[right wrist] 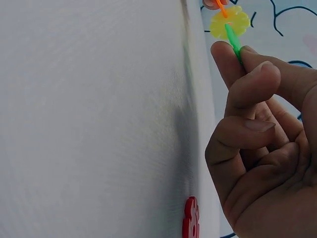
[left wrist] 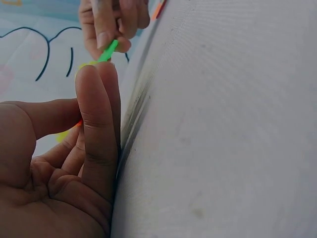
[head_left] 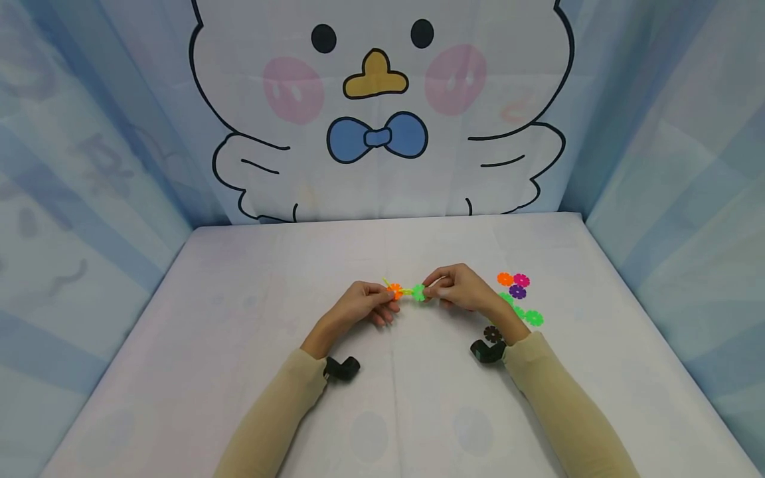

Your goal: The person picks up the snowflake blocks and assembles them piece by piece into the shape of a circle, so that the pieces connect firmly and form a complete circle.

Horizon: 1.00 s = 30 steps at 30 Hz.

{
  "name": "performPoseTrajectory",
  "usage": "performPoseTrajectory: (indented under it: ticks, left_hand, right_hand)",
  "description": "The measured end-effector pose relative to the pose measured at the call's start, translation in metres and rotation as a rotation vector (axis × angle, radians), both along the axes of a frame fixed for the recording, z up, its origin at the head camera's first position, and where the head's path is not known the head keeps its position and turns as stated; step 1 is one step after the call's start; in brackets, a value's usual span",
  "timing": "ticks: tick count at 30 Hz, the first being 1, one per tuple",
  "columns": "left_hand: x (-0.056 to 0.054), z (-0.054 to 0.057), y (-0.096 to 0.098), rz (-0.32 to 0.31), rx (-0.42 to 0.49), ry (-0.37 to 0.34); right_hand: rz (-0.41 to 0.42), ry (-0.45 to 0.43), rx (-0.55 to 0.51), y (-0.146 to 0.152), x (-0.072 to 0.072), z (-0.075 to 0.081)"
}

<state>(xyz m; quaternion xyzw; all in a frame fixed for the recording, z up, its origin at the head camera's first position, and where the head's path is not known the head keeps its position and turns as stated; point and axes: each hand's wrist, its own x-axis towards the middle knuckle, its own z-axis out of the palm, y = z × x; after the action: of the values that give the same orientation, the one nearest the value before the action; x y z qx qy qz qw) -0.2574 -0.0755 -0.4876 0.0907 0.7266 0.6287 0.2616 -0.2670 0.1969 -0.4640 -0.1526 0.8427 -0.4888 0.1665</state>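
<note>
Over the middle of the table, both hands hold a short chain of flower-shaped plastic interlocking discs. My left hand (head_left: 362,302) pinches the orange disc (head_left: 394,291) between thumb and fingers, with a bit of yellow jutting out beyond it. At the chain's other end, my right hand (head_left: 459,287) grips the green disc (head_left: 418,292) by its edge with thumb and fingertips. Between them sits a yellow disc (right wrist: 237,22), seen nearly face-on in the right wrist view, with the green and orange discs meeting it edge-on. In the left wrist view, fingers hide most of the orange disc.
Loose discs lie by the right forearm: an orange one (head_left: 505,279), a pink one (head_left: 522,280), a purple one (head_left: 517,292), several green ones (head_left: 534,318) and a dark brown one (head_left: 493,334). A red disc (right wrist: 191,218) shows low in the right wrist view. Printed curtains surround the white-covered table (head_left: 239,398).
</note>
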Motion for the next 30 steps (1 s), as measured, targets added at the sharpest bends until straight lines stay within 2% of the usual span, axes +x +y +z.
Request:
performPoseTrajectory:
  ticks: [5,19,30]
  left_hand:
    - [-0.0006,-0.0018,0.0002,0.003,0.007,0.000]
    - [0.0029,0.0017,0.0032,0.049,-0.008,-0.010]
    - [0.0036,0.0010,0.0025,0.054,-0.013,0.006]
  right_hand:
    - [0.011,0.007,0.009,0.0008,-0.0003,-0.0024]
    - [0.003,-0.008,-0.010,-0.0053,0.0001,-0.0049]
    - [-0.003,-0.020,-0.009,-0.0061,0.0000,-0.0065]
